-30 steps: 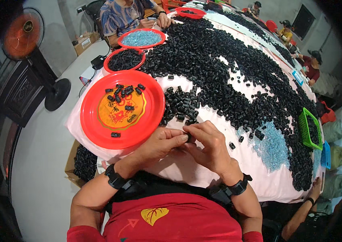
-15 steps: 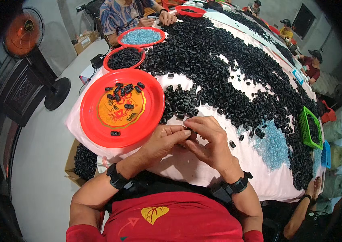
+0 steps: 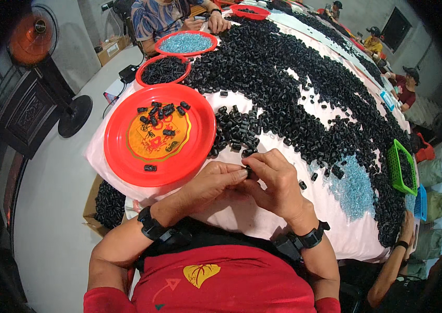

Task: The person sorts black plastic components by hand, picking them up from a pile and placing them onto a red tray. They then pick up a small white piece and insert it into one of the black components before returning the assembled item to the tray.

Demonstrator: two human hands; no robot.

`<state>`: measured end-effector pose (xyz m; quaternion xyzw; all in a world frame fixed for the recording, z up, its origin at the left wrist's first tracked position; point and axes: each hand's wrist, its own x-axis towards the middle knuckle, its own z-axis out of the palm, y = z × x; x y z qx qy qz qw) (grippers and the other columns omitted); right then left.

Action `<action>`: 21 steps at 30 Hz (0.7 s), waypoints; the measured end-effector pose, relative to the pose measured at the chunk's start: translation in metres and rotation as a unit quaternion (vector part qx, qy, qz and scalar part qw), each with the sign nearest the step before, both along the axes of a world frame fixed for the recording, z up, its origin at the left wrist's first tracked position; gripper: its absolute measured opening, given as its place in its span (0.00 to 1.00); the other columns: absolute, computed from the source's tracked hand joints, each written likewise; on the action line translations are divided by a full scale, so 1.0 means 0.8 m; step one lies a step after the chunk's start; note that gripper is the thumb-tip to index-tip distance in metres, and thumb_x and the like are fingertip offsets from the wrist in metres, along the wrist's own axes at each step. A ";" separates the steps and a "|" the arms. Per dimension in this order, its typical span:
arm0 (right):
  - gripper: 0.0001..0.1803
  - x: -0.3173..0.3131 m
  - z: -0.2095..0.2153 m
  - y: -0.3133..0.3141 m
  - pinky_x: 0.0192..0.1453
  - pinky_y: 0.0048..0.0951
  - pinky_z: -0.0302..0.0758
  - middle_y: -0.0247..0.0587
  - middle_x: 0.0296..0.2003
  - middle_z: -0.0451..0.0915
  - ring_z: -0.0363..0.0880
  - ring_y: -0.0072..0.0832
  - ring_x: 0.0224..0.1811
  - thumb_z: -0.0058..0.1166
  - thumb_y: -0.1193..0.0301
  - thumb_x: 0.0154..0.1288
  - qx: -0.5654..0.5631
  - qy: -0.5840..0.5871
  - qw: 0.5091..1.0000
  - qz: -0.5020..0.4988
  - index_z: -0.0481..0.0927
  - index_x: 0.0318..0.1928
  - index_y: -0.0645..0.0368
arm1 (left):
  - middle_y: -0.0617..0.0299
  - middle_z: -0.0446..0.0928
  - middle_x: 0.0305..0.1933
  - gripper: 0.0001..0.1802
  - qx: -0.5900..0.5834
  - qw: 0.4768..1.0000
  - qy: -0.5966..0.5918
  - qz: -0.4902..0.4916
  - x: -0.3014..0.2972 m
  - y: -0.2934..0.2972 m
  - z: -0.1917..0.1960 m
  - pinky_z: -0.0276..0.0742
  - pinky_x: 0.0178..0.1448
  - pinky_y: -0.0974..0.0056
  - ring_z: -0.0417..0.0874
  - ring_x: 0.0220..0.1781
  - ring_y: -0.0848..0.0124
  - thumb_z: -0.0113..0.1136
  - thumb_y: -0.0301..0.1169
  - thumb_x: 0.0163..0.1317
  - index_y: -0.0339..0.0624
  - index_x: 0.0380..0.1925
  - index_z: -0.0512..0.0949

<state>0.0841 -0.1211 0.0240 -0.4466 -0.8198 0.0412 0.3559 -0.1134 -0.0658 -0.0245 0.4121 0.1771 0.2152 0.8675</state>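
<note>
Fingertips meeting over the near edge of the table, my left hand [image 3: 216, 180] and my right hand [image 3: 273, 180] both pinch one small black plastic part [image 3: 248, 171], mostly hidden by the fingers. Just beyond them lies a heap of similar black plastic pieces [image 3: 235, 128]. Left of my hands is a round red tray [image 3: 119, 151] with a yellow printed middle; several black parts [image 3: 158, 112] are grouped toward its far side, and a single one [image 3: 150, 168] sits near its front. A couple of loose pieces [image 3: 303, 185] rest right of my right hand.
Red bowls of black pins [image 3: 163, 72] and clear bluish pieces [image 3: 187, 43] stand beyond the tray. Black parts cover much of the pink cloth, with a bluish pile [image 3: 354, 190] and green basket [image 3: 402, 167] at right. A co-worker's hands [image 3: 217, 22] work at the far left.
Both hands stay together on the small black part, with slight finger movement. The co-worker's arm at the lower right has shifted a little; the tray's contents look the same.
</note>
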 end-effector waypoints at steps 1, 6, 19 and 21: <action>0.24 0.000 0.000 0.000 0.45 0.40 0.81 0.47 0.44 0.83 0.81 0.46 0.43 0.71 0.78 0.47 0.002 -0.011 1.000 0.000 0.83 0.49 0.65 | 0.51 0.84 0.54 0.21 0.011 1.000 0.008 0.001 0.000 0.000 0.000 0.81 0.64 0.58 0.86 0.56 0.65 0.53 0.39 0.79 0.29 0.57 0.78; 0.24 0.003 -0.005 0.001 0.45 0.40 0.80 0.48 0.43 0.82 0.80 0.46 0.42 0.71 0.78 0.48 0.000 -0.013 1.000 0.005 0.82 0.49 0.65 | 0.57 0.86 0.49 0.18 -0.011 1.000 0.009 0.015 0.003 -0.002 0.002 0.81 0.59 0.64 0.86 0.49 0.73 0.55 0.35 0.78 0.31 0.54 0.82; 0.20 0.000 0.007 -0.004 0.48 0.37 0.81 0.48 0.46 0.83 0.82 0.44 0.47 0.68 0.77 0.59 -0.087 0.077 0.993 0.022 0.82 0.53 0.65 | 0.59 0.85 0.50 0.18 0.071 0.996 -0.006 0.046 0.004 -0.001 0.003 0.82 0.56 0.66 0.86 0.51 0.73 0.55 0.37 0.79 0.33 0.57 0.80; 0.18 0.007 0.006 -0.002 0.47 0.36 0.81 0.48 0.47 0.84 0.83 0.41 0.46 0.66 0.76 0.62 -0.100 0.104 0.989 0.036 0.83 0.53 0.65 | 0.61 0.85 0.50 0.18 0.112 0.993 0.021 0.044 -0.001 0.001 0.012 0.82 0.54 0.67 0.85 0.50 0.75 0.55 0.36 0.79 0.34 0.57 0.80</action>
